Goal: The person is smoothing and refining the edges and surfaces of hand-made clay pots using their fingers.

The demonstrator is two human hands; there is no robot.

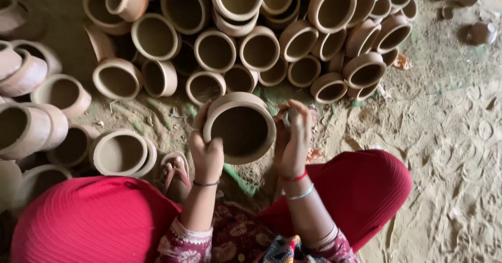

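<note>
Clay pot — left hand fingers curled round its rim; right hand fingers closed beside it, contents unclear.

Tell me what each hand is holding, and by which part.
The left hand grips a clay pot by its rim. The right hand rests against the opposite side, pinching something small that can't be identified.

Pottery workshop: stacked unfired clay pots

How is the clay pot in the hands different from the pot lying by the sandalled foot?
The held pot is gripped off the ground between the left hand and right hand; the floor pot rests untouched on sand. The held pot looks larger. Both are unglazed, round and empty.
</note>
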